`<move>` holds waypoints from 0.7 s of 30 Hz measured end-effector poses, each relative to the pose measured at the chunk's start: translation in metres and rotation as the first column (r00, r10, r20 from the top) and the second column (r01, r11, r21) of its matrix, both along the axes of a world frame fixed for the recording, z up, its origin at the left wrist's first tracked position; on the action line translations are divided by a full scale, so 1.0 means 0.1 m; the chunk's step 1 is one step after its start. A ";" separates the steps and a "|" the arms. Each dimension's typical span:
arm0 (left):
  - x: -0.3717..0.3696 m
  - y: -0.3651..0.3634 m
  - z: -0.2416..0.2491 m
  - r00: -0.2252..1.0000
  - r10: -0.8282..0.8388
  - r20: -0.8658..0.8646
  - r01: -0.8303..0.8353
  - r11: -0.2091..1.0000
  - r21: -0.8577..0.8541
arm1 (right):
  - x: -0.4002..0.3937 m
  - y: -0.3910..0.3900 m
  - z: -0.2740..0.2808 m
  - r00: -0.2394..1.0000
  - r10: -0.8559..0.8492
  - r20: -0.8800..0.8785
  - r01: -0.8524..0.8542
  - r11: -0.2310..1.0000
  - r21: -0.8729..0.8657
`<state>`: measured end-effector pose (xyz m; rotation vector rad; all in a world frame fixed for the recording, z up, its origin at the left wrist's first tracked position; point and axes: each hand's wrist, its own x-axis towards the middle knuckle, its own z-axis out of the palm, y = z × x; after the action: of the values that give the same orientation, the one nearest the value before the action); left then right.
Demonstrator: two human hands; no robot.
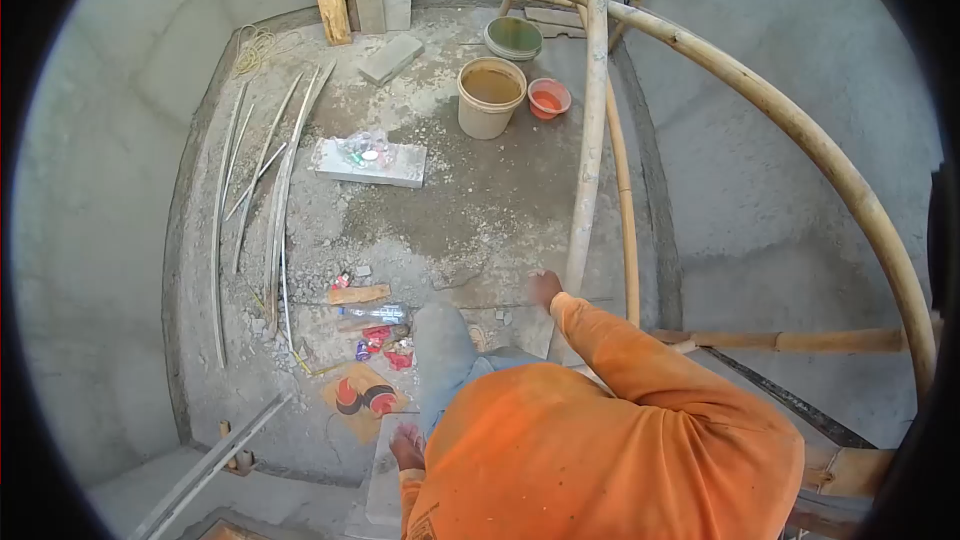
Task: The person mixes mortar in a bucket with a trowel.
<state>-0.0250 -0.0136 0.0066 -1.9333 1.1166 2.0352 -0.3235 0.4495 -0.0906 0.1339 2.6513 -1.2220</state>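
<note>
My left hand [407,447] is low in the view beside my leg, at the edge of a pale grey block [384,485], its fingers loosely spread. My right hand [545,287] reaches forward in an orange sleeve, just left of an upright bamboo pole [588,165]; motion blur smears its fingers. In front of my knee lie a clear plastic bottle [372,315], a short piece of wood [360,294] and red wrappers [398,355]. A torn brown paper bag [362,398] with red and black print lies near my left hand.
Farther off stand a cream bucket [487,120] of murky water, a green-topped bucket [514,37] and a small red tub [548,98]. A pale block [400,166] carries a plastic bag. Long thin strips [218,240] lie left; a curved bamboo pole [800,130] arches right.
</note>
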 end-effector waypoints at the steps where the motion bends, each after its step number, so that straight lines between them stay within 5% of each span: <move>1: -0.69 0.01 -0.06 1.000 -0.018 -0.006 0.018 1.000 0.004 | -0.64 0.08 0.13 1.000 -0.018 -0.006 0.018 1.000 0.004; 2: -0.79 -0.19 -0.23 0.837 -0.546 -0.042 0.520 0.817 -0.249 | -0.79 -0.06 0.31 0.996 -0.078 0.042 0.080 0.996 -0.047; 3: -0.91 -0.29 -0.44 0.428 -0.902 0.059 0.807 0.352 -0.474 | -0.99 -0.14 0.46 0.987 -0.135 0.086 0.143 0.985 -0.094; 4: -1.00 -0.33 -0.70 0.412 -0.909 0.058 0.810 0.336 -0.481 | -1.18 -0.18 0.53 0.985 -0.152 0.079 0.160 0.982 -0.098; 6: -1.64 -0.10 -0.77 0.828 -0.397 -0.396 0.271 0.901 -0.338 | -1.53 -0.25 0.56 0.722 -0.420 0.550 0.664 0.646 -0.377; 10: -2.94 -0.68 -0.86 0.865 -0.444 -0.234 0.382 0.885 -0.266 | -2.13 0.01 -0.07 0.613 -0.469 0.636 0.785 0.455 -0.420; 11: -3.38 -0.84 -0.82 0.879 -0.441 -0.181 0.399 0.889 -0.225 | -2.20 0.17 -0.45 0.823 -0.478 0.306 0.553 0.797 -0.242; 12: -3.74 -0.94 -0.73 0.891 -0.440 -0.110 0.418 0.891 -0.177 | -2.22 0.31 -0.64 0.957 -0.291 0.013 0.288 0.953 0.097; 13: -4.34 -0.94 -0.63 0.894 -0.447 -0.027 0.440 0.888 -0.136 | -2.33 0.30 -0.56 0.952 -0.305 0.036 0.300 0.948 0.105; 15: -5.14 -0.94 -0.27 0.852 -0.522 0.042 0.522 0.841 -0.143 | -2.83 0.29 -0.32 0.607 -0.639 0.473 0.781 0.588 -0.208; 18: -6.45 -1.06 0.15 0.782 -0.624 -0.009 0.605 0.761 -0.235 | -3.34 0.27 -0.11 0.572 -0.698 0.431 0.817 0.530 -0.226; 21: -7.37 -1.11 0.40 0.702 -0.711 -0.039 0.648 0.661 -0.379 | -3.74 0.35 -0.57 0.459 -0.797 0.392 0.888 0.400 -0.226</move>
<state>-0.7625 -0.1246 0.0465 -1.1100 1.9797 1.6618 -0.6980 0.4850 -0.1478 1.6447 1.9850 -1.8336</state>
